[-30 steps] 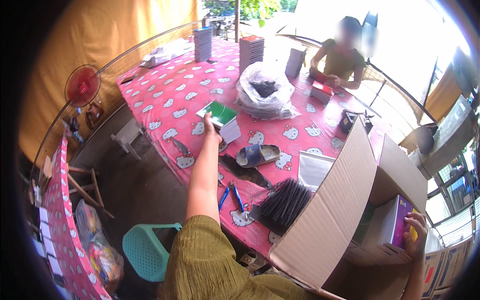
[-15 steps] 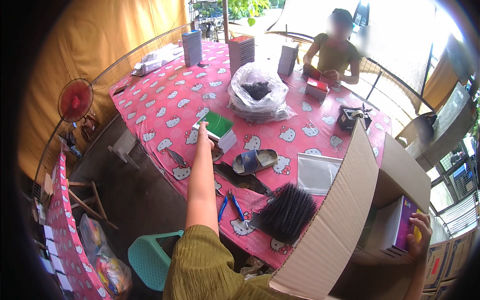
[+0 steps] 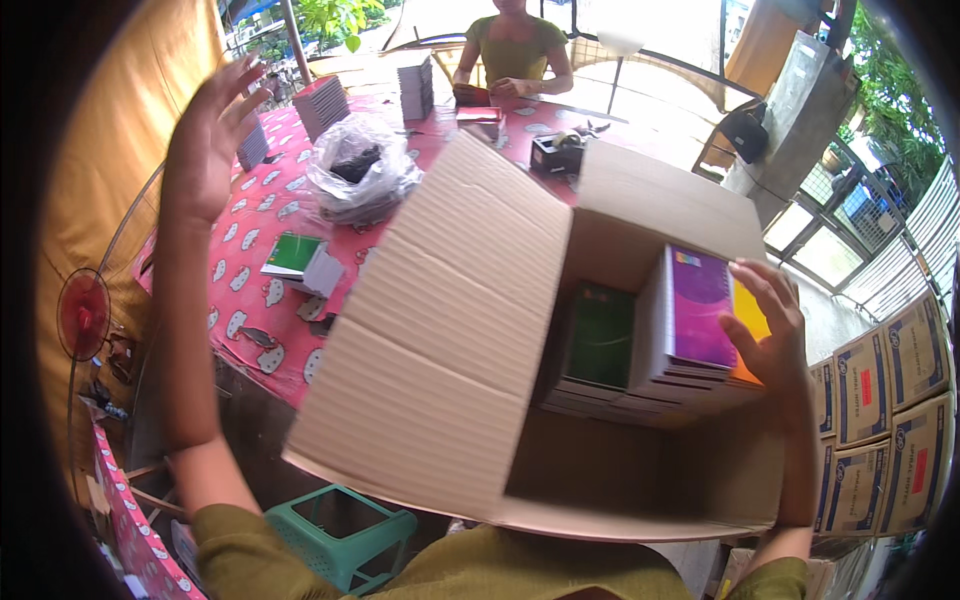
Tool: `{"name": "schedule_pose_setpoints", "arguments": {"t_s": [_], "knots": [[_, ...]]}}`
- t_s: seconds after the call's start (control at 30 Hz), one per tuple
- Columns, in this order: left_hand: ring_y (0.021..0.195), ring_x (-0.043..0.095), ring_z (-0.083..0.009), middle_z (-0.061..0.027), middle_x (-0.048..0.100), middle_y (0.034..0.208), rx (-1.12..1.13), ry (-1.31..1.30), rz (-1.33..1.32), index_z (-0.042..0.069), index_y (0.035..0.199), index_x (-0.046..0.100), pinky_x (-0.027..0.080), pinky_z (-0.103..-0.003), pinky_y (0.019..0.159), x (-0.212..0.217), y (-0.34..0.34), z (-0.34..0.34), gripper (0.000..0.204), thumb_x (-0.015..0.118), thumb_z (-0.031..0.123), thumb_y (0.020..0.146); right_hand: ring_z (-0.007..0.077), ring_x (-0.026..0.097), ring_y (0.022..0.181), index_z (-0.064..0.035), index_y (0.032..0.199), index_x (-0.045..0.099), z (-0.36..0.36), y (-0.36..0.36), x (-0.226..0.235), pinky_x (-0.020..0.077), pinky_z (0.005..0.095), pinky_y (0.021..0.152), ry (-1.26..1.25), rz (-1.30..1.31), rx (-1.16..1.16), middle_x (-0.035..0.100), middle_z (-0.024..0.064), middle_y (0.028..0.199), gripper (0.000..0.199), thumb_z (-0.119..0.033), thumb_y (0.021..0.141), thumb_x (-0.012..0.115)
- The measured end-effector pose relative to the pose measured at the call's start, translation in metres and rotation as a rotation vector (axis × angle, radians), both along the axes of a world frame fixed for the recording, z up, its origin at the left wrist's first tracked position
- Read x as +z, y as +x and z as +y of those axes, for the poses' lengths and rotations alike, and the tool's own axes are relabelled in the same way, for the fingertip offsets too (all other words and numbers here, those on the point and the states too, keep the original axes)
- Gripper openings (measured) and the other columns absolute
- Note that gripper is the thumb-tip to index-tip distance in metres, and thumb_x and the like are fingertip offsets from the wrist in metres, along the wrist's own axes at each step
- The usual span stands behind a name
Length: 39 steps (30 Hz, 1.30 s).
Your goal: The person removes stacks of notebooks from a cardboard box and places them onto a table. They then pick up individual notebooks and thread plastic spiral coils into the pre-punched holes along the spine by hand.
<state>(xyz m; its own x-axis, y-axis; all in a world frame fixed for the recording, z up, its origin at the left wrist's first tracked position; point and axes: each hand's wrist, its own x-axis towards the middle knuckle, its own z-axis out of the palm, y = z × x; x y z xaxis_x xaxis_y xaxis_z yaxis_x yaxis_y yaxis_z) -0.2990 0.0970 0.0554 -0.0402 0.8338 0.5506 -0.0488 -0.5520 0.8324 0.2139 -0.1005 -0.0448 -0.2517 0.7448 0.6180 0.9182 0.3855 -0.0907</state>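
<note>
My left hand is raised at the upper left with its fingers apart and nothing in it. Over the open cardboard box, my right hand has its fingers spread against the notebooks at the box's right side. A purple spiral notebook tops one stack there, and a yellow-orange notebook lies partly hidden behind that hand. Lower in the box sits a stack with a dark green cover. A small stack topped by a green notebook rests on the pink table.
A wide box flap covers part of the table. Farther off are a plastic bag with black contents, a tape dispenser and tall notebook stacks. A person sits opposite. A green stool stands below; closed cartons are piled right.
My left hand has left the green notebook stack and risen to the upper left. My view has swung right, bringing the box to the middle. My right hand remains at the notebooks, fingers more spread.
</note>
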Motion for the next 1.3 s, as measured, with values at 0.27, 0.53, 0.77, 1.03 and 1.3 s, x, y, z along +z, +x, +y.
{"name": "schedule_pose_setpoints", "arguments": {"t_s": [0.27, 0.53, 0.77, 1.03, 1.3], "knots": [[0.135, 0.032, -0.0298, -0.0173, 0.023, 0.153, -0.662, -1.196, 0.746, 0.006, 0.137, 0.043, 0.026, -0.046, 0.110, -0.027, 0.291, -0.129, 0.061, 0.066, 0.031, 0.085, 0.0296, 0.064, 0.091, -0.0019, 0.094, 0.069, -0.016, 0.020, -0.003, 0.0497, 0.0383, 0.085, -0.231, 0.109, 0.045, 0.067, 0.0118, 0.098, 0.015, -0.011, 0.081, 0.067], [0.141, 0.015, -0.0314, -0.0172, 0.018, 0.152, -0.288, -1.441, 0.536, 0.002, 0.140, 0.038, 0.019, -0.052, 0.111, -0.154, 0.316, -0.107, 0.049, 0.048, 0.023, 0.096, 0.0342, 0.061, 0.101, -0.0013, 0.102, 0.067, -0.032, 0.012, -0.012, 0.0465, 0.0426, 0.091, -0.009, 0.076, -0.054, 0.063, 0.0151, 0.114, 0.020, -0.005, 0.083, 0.061], [0.115, 0.058, -0.0249, -0.0133, 0.063, 0.120, -0.206, -1.493, 0.520, 0.004, 0.120, 0.058, 0.046, -0.044, 0.096, -0.194, 0.320, -0.094, 0.045, 0.059, 0.038, 0.091, 0.0355, 0.062, 0.099, -0.0006, 0.093, 0.066, -0.029, 0.016, -0.017, 0.0482, 0.0429, 0.087, -0.001, 0.248, 0.114, 0.064, 0.0155, 0.109, 0.014, -0.003, 0.080, 0.066], [0.111, 0.061, -0.0241, -0.0145, 0.064, 0.121, -0.264, -1.551, 0.464, 0.004, 0.122, 0.059, 0.046, -0.047, 0.096, -0.189, 0.336, -0.111, 0.049, 0.059, 0.042, 0.091, 0.0362, 0.064, 0.089, 0.0010, 0.089, 0.066, -0.026, 0.018, -0.016, 0.0516, 0.0423, 0.080, -0.036, 0.320, 0.194, 0.065, 0.0180, 0.103, 0.010, -0.003, 0.080, 0.066], [0.092, 0.069, -0.0197, -0.0133, 0.069, 0.106, -0.249, -1.471, 0.341, -0.001, 0.108, 0.063, 0.055, -0.036, 0.083, -0.174, 0.338, -0.111, 0.029, 0.065, 0.019, 0.089, 0.0350, 0.065, 0.089, 0.0011, 0.089, 0.067, -0.023, 0.022, -0.014, 0.0517, 0.0405, 0.080, -0.130, 0.344, 0.189, 0.066, 0.0180, 0.102, 0.010, -0.005, 0.081, 0.066]]}}
